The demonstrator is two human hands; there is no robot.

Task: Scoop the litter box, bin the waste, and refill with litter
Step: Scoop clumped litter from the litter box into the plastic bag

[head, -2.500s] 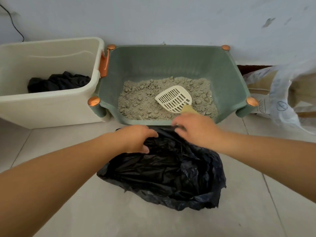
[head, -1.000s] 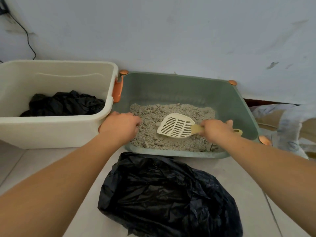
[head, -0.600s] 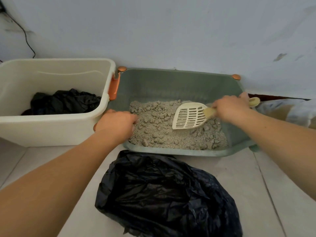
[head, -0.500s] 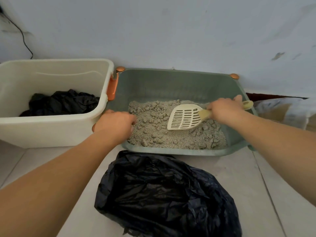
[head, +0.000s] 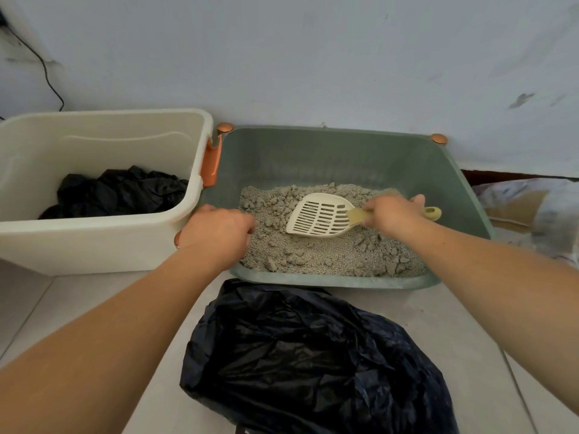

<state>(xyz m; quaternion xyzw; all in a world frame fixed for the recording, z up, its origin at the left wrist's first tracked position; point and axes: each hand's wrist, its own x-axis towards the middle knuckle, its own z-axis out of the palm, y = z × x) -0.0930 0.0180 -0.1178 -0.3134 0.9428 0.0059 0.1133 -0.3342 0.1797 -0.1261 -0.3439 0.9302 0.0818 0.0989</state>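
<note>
No legible text, label, brand, number or sign on any item. Checked surfaces: green litter box, plain walls; cream slotted scoop, no marking seen; white plastic bin, plain sides; black plastic bag on the floor, unprinted; clear wrapping at the right edge, too blurred to show any print.
</note>
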